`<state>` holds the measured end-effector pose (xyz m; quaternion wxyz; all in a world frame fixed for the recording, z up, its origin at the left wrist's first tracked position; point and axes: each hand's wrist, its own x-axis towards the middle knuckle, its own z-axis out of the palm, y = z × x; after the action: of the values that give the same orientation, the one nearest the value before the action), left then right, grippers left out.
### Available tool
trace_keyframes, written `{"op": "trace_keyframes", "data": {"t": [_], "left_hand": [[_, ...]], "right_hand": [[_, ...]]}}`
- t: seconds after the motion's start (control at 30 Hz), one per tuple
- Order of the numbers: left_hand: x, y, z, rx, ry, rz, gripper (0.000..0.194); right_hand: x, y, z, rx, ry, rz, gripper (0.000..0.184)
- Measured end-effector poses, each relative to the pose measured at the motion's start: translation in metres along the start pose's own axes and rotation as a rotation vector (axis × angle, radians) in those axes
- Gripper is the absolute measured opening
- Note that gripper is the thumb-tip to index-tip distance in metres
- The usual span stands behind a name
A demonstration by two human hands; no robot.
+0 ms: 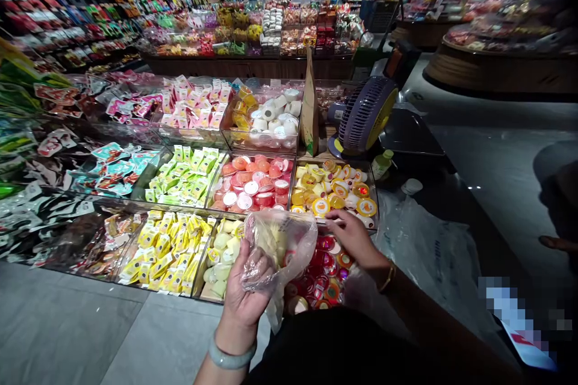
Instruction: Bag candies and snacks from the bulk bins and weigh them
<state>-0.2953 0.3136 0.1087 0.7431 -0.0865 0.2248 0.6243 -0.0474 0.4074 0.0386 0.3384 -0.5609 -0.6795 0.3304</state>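
Observation:
My left hand (250, 286) is closed around a clear plastic bag (300, 231), which hangs over the front bins with its mouth toward the right. Something pale yellowish shows through the film; whether it lies inside or behind the bag I cannot tell. Just right of the bag's edge, my right hand (354, 240) reaches leftward, fingers a little bent and apart, with nothing visible in them. Beneath it are red jelly cups (323, 280). Behind it sit yellow and orange jelly cups (336, 186), and further left pink jelly cups (255, 183).
Yellow snack packets (167, 246) and green packets (187, 174) fill bins on the left. White cups (277, 114) stand behind. A fan (365, 114) is beside a paper bag (309, 105). A small bottle (382, 164) and plastic sheeting (428, 252) lie right. Another person's hand (559, 244) shows far right.

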Motion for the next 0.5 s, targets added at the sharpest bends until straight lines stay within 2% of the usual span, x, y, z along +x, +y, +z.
{"op": "trace_keyframes", "data": {"t": [0.07,0.13,0.2,0.33,0.5], "left_hand": [[0.001,0.001,0.0,-0.004,-0.006,0.007,0.047],[0.001,0.001,0.0,-0.004,-0.009,0.004,0.046],[0.001,0.0,0.001,0.002,-0.033,0.018,0.041],[-0.001,-0.003,0.002,0.015,-0.089,0.051,0.035],[-0.003,-0.006,0.001,0.001,-0.074,0.026,0.038]], "right_hand": [[0.009,0.023,-0.012,-0.22,0.019,0.088,0.023],[0.017,0.039,-0.02,-0.466,-0.048,0.166,0.03],[0.023,0.047,-0.022,-0.618,-0.118,0.227,0.038],[0.03,0.048,-0.014,-0.675,-0.177,0.276,0.046],[0.037,0.044,-0.004,-0.75,-0.233,0.332,0.062]]}}
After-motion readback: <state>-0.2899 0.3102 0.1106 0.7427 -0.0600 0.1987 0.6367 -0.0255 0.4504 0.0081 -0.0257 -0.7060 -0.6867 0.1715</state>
